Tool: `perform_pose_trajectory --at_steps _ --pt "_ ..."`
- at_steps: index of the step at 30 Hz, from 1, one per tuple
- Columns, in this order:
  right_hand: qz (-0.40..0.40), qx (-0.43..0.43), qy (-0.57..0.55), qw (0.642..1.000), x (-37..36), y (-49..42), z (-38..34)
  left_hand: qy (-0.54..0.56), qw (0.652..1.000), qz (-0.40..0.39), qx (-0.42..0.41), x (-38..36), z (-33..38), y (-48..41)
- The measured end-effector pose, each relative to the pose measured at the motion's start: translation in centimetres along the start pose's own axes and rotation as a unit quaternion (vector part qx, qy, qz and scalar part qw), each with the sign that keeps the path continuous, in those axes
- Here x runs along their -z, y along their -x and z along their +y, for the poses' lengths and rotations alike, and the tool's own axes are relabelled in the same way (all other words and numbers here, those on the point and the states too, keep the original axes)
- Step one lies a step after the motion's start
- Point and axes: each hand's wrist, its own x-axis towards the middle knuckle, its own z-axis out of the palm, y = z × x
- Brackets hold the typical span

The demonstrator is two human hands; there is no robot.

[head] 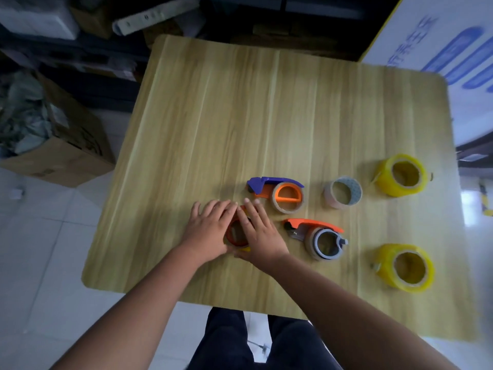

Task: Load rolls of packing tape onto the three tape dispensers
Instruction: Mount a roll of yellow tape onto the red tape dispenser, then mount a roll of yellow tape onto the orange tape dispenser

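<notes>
Ahead of the hands (234,231) and to their left the bench (240,116) lies bare. Just right of them a purple dispenser (277,192) and an orange dispenser (317,237) crowd the way; farther right stand a pale roll (342,192) and two yellow rolls (400,174), well apart.

No legible text, brand or number anywhere. Blurred blue characters on the white signboard (437,36) at far right, beyond the table corner; unreadable. Faint print on the cardboard box (53,156) at left and on the pale strip (149,16) at far left; likewise unreadable.
</notes>
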Motion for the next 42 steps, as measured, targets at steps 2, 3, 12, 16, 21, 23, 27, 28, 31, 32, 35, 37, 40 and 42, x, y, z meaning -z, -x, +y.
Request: perform_pose_trajectory --at_steps 2,3,12,16,21,23,27,28,31,32,35,37,40,42 --pt "-0.001 0.018 -0.002 1.000 0.3 0.8 0.9 -0.007 1.000 -0.025 -0.005 0.0 0.8 -0.3" --pt "0.002 0.023 -0.003 1.000 0.5 1.4 1.4 -0.009 0.999 -0.033 -0.006 0.1 1.4 -0.4" --pt "0.131 -0.116 -0.009 0.985 3.9 6.9 7.8 -0.042 0.996 -0.068 0.032 0.4 4.1 -1.3" --pt "0.105 -0.194 0.010 0.975 5.2 9.2 11.2 -0.058 0.994 -0.076 0.055 0.8 2.4 -0.9" --pt "-0.007 -0.252 -0.014 0.968 5.5 10.5 13.0 -0.076 0.989 -0.089 0.087 1.3 -0.1 -0.3" --pt "-0.022 -0.258 -0.034 0.965 5.2 10.6 13.1 -0.081 0.986 -0.103 0.105 1.5 -0.4 -0.2" --pt "-0.018 -0.271 -0.065 0.960 4.5 10.3 12.9 -0.075 0.976 -0.136 0.155 2.0 0.2 -0.5" --pt "-0.013 -0.276 -0.070 0.959 4.4 10.3 12.8 -0.073 0.970 -0.142 0.181 2.4 0.8 -0.9" --pt "-0.003 -0.290 -0.061 0.955 4.1 10.3 12.4 -0.056 0.972 -0.103 0.204 3.5 3.7 -2.4" --pt "-0.003 -0.294 -0.056 0.954 4.0 10.2 12.4 -0.050 0.982 -0.062 0.169 3.7 4.8 -2.8" --pt "0.001 -0.291 -0.059 0.955 4.0 10.0 12.2 -0.022 0.998 0.051 0.015 2.9 8.2 -4.1" --pt "0.014 -0.278 -0.077 0.957 3.8 10.1 12.2 0.005 0.996 0.061 -0.061 2.5 10.7 -5.0" --pt "0.074 -0.272 -0.095 0.955 3.1 10.4 12.3 0.005 0.991 0.015 -0.131 2.0 13.6 -6.2" --pt "0.117 -0.281 -0.094 0.948 2.5 10.5 12.2 0.002 0.991 -0.041 -0.125 1.7 14.7 -6.9"
